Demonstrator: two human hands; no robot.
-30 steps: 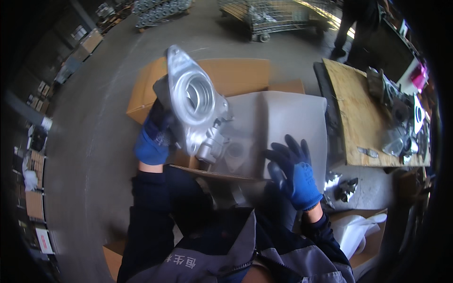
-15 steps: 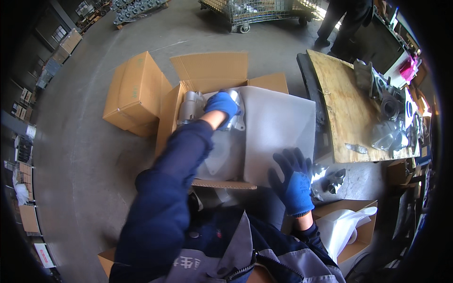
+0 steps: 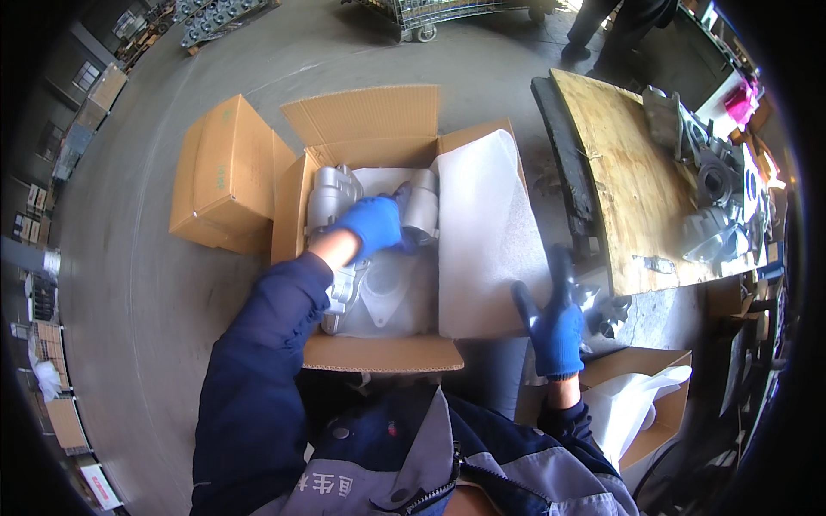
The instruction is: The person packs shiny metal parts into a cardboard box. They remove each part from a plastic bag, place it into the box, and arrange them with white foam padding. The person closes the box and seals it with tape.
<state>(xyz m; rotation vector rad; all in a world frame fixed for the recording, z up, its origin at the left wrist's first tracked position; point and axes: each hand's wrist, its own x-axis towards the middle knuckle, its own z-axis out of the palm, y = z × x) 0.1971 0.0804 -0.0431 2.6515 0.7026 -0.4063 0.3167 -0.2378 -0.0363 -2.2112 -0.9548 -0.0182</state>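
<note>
My left hand (image 3: 372,226), in a blue glove, reaches into an open cardboard box (image 3: 379,353). Its fingers are closed around the side of a grey cylindrical metal casting (image 3: 422,205) standing near the box's right side. More metal castings, one upright (image 3: 332,196) and one lower (image 3: 342,291), lie along the left wall. A translucent sheet covers the layer beneath, with a flanged shape showing through. White foam sheet (image 3: 486,249) hangs over the box's right side. Beside its edge my gloved right hand (image 3: 555,331) is open, thumb and fingers spread, gripping nothing.
A closed carton (image 3: 225,172) stands left of the box. On the right, a plywood board (image 3: 615,181) carries several metal parts (image 3: 714,185). An open carton with white wrapping (image 3: 637,404) sits near my right. A wire cart (image 3: 456,15) and a person's legs (image 3: 607,34) are beyond.
My left hand has shifted left and nearer me, uncovering more of the cylindrical casting. The foam sheet's far edge now stands raised and narrower. My right hand has moved slightly right, fingers still spread.
</note>
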